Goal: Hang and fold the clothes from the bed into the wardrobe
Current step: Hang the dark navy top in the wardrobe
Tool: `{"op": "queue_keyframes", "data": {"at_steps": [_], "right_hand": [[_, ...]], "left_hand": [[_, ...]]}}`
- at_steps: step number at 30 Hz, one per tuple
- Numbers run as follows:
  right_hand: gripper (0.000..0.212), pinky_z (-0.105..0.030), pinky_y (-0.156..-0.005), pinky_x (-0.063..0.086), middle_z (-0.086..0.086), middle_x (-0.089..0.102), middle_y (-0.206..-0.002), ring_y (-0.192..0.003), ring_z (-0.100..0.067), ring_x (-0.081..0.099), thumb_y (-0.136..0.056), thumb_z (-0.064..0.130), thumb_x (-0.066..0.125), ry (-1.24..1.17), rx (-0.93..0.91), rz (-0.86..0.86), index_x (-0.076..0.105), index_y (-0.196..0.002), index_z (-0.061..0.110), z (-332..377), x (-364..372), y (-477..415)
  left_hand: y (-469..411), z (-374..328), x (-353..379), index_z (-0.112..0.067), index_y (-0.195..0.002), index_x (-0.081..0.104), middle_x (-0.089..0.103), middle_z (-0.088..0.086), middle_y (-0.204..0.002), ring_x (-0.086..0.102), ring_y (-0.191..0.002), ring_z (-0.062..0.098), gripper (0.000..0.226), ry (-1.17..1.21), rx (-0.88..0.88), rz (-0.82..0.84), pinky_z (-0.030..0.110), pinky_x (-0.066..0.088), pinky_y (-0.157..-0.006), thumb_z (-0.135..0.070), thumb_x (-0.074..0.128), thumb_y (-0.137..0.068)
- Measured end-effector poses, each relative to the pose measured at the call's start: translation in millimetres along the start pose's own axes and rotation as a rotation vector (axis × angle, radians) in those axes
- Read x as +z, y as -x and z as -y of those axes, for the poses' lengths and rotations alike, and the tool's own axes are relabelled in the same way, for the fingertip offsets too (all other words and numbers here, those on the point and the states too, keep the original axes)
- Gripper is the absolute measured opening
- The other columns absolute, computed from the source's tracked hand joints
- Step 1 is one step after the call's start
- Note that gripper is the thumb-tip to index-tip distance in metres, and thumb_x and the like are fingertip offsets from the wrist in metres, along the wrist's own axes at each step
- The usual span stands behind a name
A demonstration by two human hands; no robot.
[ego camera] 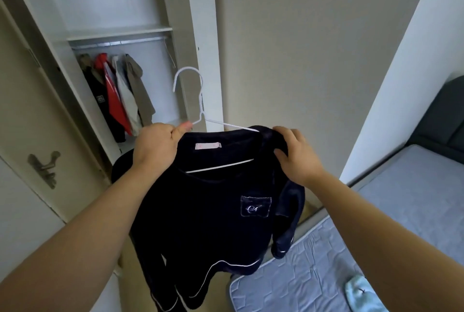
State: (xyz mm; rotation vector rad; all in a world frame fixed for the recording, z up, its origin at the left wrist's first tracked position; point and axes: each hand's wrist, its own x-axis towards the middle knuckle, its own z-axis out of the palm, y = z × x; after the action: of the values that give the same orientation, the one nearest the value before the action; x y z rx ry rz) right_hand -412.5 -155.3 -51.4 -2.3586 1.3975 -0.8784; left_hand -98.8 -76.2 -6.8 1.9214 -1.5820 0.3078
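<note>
A dark navy top point(213, 211) with white piping and a chest pocket hangs on a white wire hanger point(198, 101), held up in front of me. My left hand point(158, 146) grips the top's left shoulder together with the hanger's left arm, thumb near the hanger's neck. My right hand point(293, 156) pinches the fabric at the right shoulder over the hanger's other end. The open wardrobe point(118, 35) stands behind at the left, its rail point(118, 43) under a shelf. The bed point(376, 224) lies at the lower right.
Several garments point(118, 93), dark, red, white and khaki, hang at the left of the rail; an empty hanger point(170, 58) hangs at its right end. A wardrobe door with a metal handle point(45, 166) stands open at the left. A light blue cloth point(361, 294) lies on the bed.
</note>
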Motion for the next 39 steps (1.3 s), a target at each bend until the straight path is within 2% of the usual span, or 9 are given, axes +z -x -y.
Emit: {"op": "queue_keyframes", "data": {"at_steps": [6,10,14,17,22,26,32,36,39], "right_hand": [[0.040,-0.036,-0.081,0.049,-0.011,0.060,-0.120,-0.101,-0.029,0.058,-0.096,0.007,0.053,-0.111,0.238,-0.003,0.049,-0.134,0.017,-23.2,5.7,-16.5],[0.042,-0.028,-0.075,0.042,-0.002,0.058,-0.106,-0.088,-0.020,0.051,-0.089,-0.005,0.043,-0.156,0.257,-0.187,0.060,-0.122,0.014,-23.9,1.1,-29.9],[0.047,-0.034,-0.072,0.047,-0.006,0.065,-0.099,-0.090,-0.031,0.059,-0.079,-0.004,0.039,0.072,0.218,0.113,0.064,-0.110,0.021,-11.8,-3.8,-47.6],[0.049,-0.037,-0.088,0.050,0.000,0.067,-0.117,-0.106,-0.028,0.060,-0.081,0.002,0.045,0.083,0.235,0.074,0.063,-0.120,0.026,0.1,-7.7,-51.0],[0.035,-0.026,-0.095,0.039,0.004,0.060,-0.128,-0.112,-0.015,0.054,-0.096,0.028,0.050,-0.252,-0.067,0.067,0.058,-0.130,0.028,36.7,1.2,-58.4],[0.038,-0.036,-0.072,0.045,-0.001,0.054,-0.082,-0.083,-0.031,0.058,-0.102,0.046,0.043,0.088,-0.229,0.001,0.064,-0.101,0.015,52.4,19.5,-67.3],[0.039,-0.035,-0.064,0.034,-0.001,0.044,-0.074,-0.071,-0.034,0.051,-0.103,0.039,0.046,0.159,-0.243,-0.211,0.064,-0.090,0.006,40.5,30.7,-72.7],[0.039,-0.035,-0.070,0.032,-0.001,0.048,-0.079,-0.074,-0.029,0.048,-0.104,0.039,0.042,0.178,-0.162,-0.254,0.065,-0.095,0.009,32.3,32.3,-74.0],[0.039,-0.037,-0.071,0.034,-0.009,0.058,-0.085,-0.078,-0.032,0.051,-0.105,0.040,0.041,0.228,-0.155,-0.282,0.065,-0.099,0.010,29.7,33.4,-74.1]], "left_hand": [[-3.2,7.1,-0.5,-0.009,-0.046,0.034,0.037,0.007,-0.044,0.041,-0.047,0.028,0.071,-0.001,-0.005,-0.016,0.035,0.028,-0.055,-0.062,0.035,-0.094],[-5.7,10.2,-8.9,-0.008,-0.048,0.037,0.040,0.008,-0.049,0.045,-0.051,0.030,0.072,-0.045,0.023,-0.006,0.038,0.035,-0.055,-0.065,0.031,-0.092],[-10.9,15.8,-14.9,-0.004,-0.050,0.044,0.045,0.011,-0.052,0.047,-0.052,0.031,0.078,-0.113,0.059,-0.051,0.036,0.032,-0.056,-0.068,0.025,-0.090],[-10.9,20.4,-15.1,-0.001,-0.051,0.048,0.046,0.012,-0.050,0.046,-0.049,0.030,0.082,-0.118,0.052,-0.075,0.034,0.025,-0.053,-0.069,0.022,-0.089],[-10.8,19.1,-13.3,-0.002,-0.051,0.044,0.044,0.013,-0.050,0.047,-0.050,0.031,0.079,-0.082,0.025,-0.062,0.035,0.028,-0.053,-0.068,0.025,-0.090],[-15.4,14.2,-10.0,-0.009,-0.049,0.037,0.040,0.008,-0.050,0.047,-0.052,0.030,0.071,0.000,0.025,-0.043,0.035,0.029,-0.053,-0.067,0.033,-0.089],[-1.7,67.3,-7.7,-0.028,-0.101,0.065,0.062,-0.017,-0.092,0.055,-0.080,-0.005,0.046,0.185,-0.017,0.058,0.011,0.035,-0.070,-0.067,0.044,-0.091],[28.0,109.9,5.6,-0.026,-0.113,0.064,0.064,-0.013,-0.095,0.061,-0.090,0.012,0.067,0.249,-0.300,0.119,0.022,0.041,-0.069,-0.078,0.029,-0.090],[38.1,114.8,12.4,-0.024,-0.112,0.065,0.063,-0.014,-0.089,0.061,-0.082,0.008,0.063,0.257,-0.307,0.129,0.020,0.042,-0.065,-0.073,0.036,-0.086]]}}
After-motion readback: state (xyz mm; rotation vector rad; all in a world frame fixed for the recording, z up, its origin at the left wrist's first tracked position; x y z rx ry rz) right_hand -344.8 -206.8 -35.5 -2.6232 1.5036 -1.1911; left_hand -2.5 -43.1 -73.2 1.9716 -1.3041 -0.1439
